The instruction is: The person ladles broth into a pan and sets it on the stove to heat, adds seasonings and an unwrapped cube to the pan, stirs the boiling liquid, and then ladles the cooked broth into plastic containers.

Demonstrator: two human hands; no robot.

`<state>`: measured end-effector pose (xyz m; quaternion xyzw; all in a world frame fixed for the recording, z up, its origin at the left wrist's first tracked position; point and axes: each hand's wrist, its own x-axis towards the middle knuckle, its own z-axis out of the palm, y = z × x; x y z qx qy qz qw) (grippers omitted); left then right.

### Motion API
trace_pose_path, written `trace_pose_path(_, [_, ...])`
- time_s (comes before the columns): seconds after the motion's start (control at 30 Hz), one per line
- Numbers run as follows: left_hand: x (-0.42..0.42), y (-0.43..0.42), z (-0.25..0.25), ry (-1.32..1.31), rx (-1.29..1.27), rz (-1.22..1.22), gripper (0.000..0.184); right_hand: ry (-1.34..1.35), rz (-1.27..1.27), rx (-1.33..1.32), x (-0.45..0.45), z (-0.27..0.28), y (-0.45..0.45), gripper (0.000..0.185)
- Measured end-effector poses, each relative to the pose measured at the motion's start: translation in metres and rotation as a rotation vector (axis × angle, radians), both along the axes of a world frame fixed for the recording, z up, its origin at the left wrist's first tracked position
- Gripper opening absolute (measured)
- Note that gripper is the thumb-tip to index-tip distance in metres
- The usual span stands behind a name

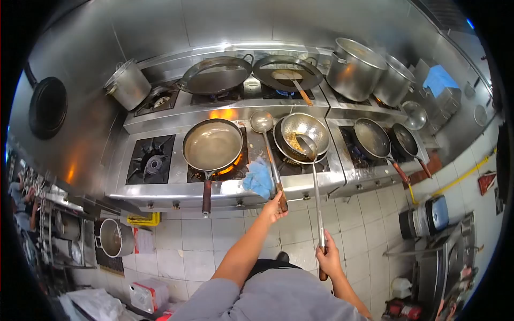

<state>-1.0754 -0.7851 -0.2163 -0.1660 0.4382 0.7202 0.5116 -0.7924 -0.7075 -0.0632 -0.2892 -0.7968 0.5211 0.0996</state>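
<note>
My left hand (pixel 274 208) is closed around the wooden handle of a ladle (pixel 262 122), whose round bowl rests on the stove between two pans. A crumpled blue cloth (pixel 258 178) lies just left of that handle. My right hand (pixel 329 255) grips the wooden end of a second long-handled ladle (pixel 307 146). Its head dips into a perforated metal strainer (pixel 318 130), where small yellowish bits (pixel 293 142) lie. The strainer sits over a dark pan on a burner. To the left, a frying pan (pixel 213 144) with pale liquid stands over a visible flame.
Two wide dark pans (pixel 214 80) sit on the back burners, one with a wooden-handled utensil (pixel 300 91) across it. Tall pots (pixel 356 69) stand at back right, another pot (pixel 128 85) at back left. Two skillets (pixel 372 138) are on the right. Flames burn under several burners.
</note>
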Motion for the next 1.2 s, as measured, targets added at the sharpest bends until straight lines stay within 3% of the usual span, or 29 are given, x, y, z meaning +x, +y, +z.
trace_pose_path(0.13, [0.012,0.013,0.031,0.151,-0.172,0.099,0.041,0.000,0.087,-0.025,0.007,0.001,0.029,0.065])
trace_pose_path(0.2, [0.016,0.011,0.038,0.530,-0.338,0.253,0.026,0.037,0.105,-0.008,0.010,0.007,0.038,0.064])
trace_pose_path(0.3, [0.024,-0.008,0.067,0.500,-0.300,0.316,0.017,0.013,0.171,-0.043,0.025,0.003,0.057,0.065])
trace_pose_path(0.5, [0.046,-0.088,0.146,0.620,-0.392,0.246,0.017,-0.043,0.283,-0.206,0.032,-0.016,0.062,0.065])
trace_pose_path(0.7, [0.037,-0.153,0.211,0.687,-0.331,0.191,0.017,-0.016,0.270,-0.027,-0.090,-0.055,0.005,0.064])
trace_pose_path(0.73, [0.037,-0.157,0.215,0.694,-0.334,0.207,0.018,-0.076,0.254,0.009,-0.116,-0.061,-0.007,0.064])
trace_pose_path(0.83, [0.040,-0.168,0.227,0.687,-0.310,0.179,0.019,0.123,0.196,0.213,-0.187,-0.109,-0.025,0.066])
trace_pose_path(0.9, [0.041,-0.175,0.224,0.684,-0.310,0.160,0.019,-0.099,0.181,0.344,-0.224,-0.112,-0.032,0.069])
trace_pose_path(1.0, [0.048,-0.181,0.213,0.679,-0.284,0.151,0.021,-0.092,0.130,0.476,-0.255,-0.122,-0.037,0.069])
trace_pose_path(1.1, [0.057,-0.186,0.202,0.692,-0.292,0.128,0.025,-0.073,0.106,0.419,-0.274,-0.130,-0.040,0.071])
trace_pose_path(1.2, [0.064,-0.182,0.199,0.695,-0.264,0.115,0.027,-0.049,0.103,0.464,-0.275,-0.112,-0.036,0.059])
